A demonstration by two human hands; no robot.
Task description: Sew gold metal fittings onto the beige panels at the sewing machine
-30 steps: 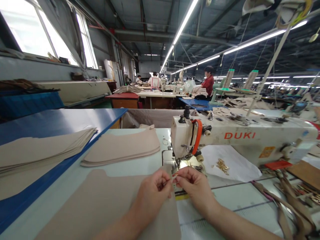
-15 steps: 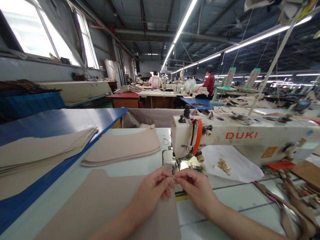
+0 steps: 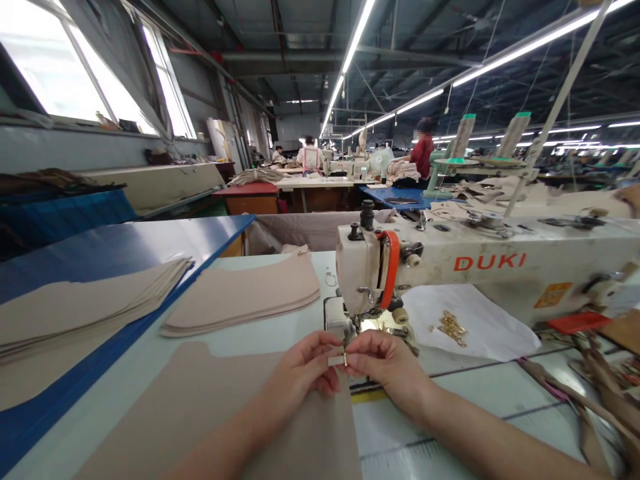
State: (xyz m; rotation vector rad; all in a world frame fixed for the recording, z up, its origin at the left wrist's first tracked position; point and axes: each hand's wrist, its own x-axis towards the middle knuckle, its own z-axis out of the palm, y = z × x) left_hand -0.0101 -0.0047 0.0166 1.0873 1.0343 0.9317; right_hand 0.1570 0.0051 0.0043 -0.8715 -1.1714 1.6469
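Observation:
Just in front of the sewing machine's needle area (image 3: 360, 320), my two hands meet over the edge of a beige panel (image 3: 225, 400). Between the thumb and forefinger of my right hand (image 3: 387, 360) is a small gold metal piece (image 3: 345, 358), upright and narrow. My left hand (image 3: 310, 367) is closed beside it, fingers curled, with a thin pale strip showing at its fingertips. What exactly that hand grips is too small to tell. More gold metal pieces (image 3: 451, 327) lie heaped on a white cloth (image 3: 493, 330) to the right.
A stack of beige panels (image 3: 245, 293) lies beyond my left hand, and another stack (image 3: 85, 300) rests on the blue table (image 3: 125, 233). The machine arm (image 3: 440, 247) spans the right side. Fabric straps (image 3: 565, 400) lie at far right. Other people work in the background.
My hands have parted slightly at the fingertips, and the gold piece now shows more plainly between them. The view has shifted a little. The panel stays in place.

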